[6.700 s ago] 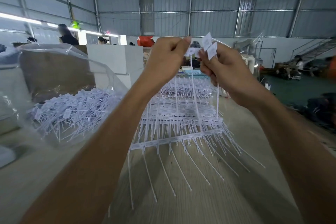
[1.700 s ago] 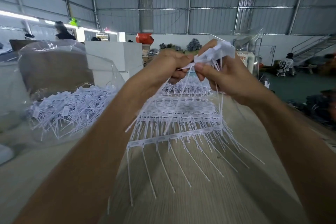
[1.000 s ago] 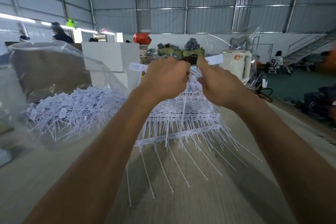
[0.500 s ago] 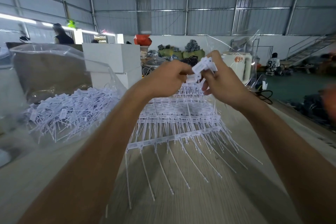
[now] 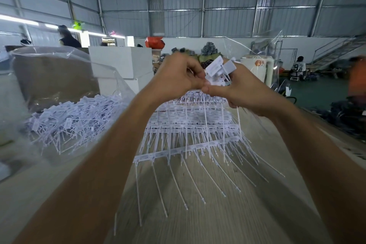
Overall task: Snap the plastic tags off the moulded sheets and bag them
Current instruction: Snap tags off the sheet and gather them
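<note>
A stack of white moulded sheets [image 5: 190,125] lies on the wooden table, their long thin tails fanning toward me. Both hands are raised above the stack's far end. My right hand [image 5: 243,89] grips a small bundle of snapped-off white tags [image 5: 219,69], whose flat heads stick up and whose tails hang down below the fist. My left hand [image 5: 178,75] pinches at the same bundle, thumb to thumb with the right. At the left, a clear plastic bag [image 5: 65,117] lies open on the table and holds a heap of loose tags.
A wooden table [image 5: 198,214] runs away from me. A brown cardboard box [image 5: 55,77] sits behind the bag, white boxes [image 5: 122,61] beyond it. People work in the background at left and right; a blurred person in orange [image 5: 356,79] is at the right edge.
The two hands stay together above the stack, handling the bundle. Since half a second ago they shifted slightly, and the tag heads now stand a little higher in my right hand.
</note>
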Available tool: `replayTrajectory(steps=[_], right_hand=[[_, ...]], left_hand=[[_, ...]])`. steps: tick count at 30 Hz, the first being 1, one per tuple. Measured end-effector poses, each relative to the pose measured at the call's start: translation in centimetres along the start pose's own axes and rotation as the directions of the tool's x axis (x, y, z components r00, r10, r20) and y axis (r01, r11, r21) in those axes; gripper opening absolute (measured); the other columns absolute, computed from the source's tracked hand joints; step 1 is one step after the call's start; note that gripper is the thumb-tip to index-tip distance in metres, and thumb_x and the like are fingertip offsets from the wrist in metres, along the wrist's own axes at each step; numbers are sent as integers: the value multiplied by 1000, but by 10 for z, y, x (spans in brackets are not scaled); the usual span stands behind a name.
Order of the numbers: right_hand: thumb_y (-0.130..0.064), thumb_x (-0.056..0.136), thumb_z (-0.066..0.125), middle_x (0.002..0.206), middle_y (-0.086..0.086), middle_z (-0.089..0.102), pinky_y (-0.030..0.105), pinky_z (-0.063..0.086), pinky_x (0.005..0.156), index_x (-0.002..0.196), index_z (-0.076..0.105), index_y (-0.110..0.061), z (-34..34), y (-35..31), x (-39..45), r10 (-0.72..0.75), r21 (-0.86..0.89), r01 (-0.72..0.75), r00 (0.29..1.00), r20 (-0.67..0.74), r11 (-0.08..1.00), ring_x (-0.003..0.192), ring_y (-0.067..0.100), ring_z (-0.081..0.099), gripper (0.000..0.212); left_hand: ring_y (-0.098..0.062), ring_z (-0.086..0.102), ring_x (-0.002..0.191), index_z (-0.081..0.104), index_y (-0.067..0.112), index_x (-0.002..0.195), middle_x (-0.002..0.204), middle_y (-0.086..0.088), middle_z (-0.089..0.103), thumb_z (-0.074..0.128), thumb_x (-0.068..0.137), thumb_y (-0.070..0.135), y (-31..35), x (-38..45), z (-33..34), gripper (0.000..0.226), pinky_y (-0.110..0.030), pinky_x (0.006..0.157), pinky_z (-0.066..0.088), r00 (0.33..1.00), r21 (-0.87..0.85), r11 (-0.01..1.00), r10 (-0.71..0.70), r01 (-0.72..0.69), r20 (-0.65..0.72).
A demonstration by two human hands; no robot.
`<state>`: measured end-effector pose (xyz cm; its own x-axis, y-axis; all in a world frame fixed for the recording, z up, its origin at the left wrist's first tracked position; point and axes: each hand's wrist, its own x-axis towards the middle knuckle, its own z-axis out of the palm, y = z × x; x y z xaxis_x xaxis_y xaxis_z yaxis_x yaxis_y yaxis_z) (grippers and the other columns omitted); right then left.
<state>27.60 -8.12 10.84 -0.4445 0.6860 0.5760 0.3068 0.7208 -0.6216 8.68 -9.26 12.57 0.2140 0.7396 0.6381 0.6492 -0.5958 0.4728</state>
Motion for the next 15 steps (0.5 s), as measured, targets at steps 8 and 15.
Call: replayTrajectory(steps=[8,15], right_hand=[[-17,97,65,66,2,60,21,35,41,109,57,-12,-11,-2,3,11,287,-5,1000,-18,958,49,8,41,15],[-10,100,62,65,-1,58,19,33,41,117,51,-5,-1,1,5,-10,387,46,995,-95,921,49,5,45,21]], left_hand=[[-13,63,77,67,23,80,79,6,66,66,95,36,14,1,-1,20,-37,78,54,985,185,977,130,-108,-112],[-16,66,65,50,25,65,59,8,53,52,103,39,21,2,-2,40,-37,72,50,992,171,985,27,-6,-122]])
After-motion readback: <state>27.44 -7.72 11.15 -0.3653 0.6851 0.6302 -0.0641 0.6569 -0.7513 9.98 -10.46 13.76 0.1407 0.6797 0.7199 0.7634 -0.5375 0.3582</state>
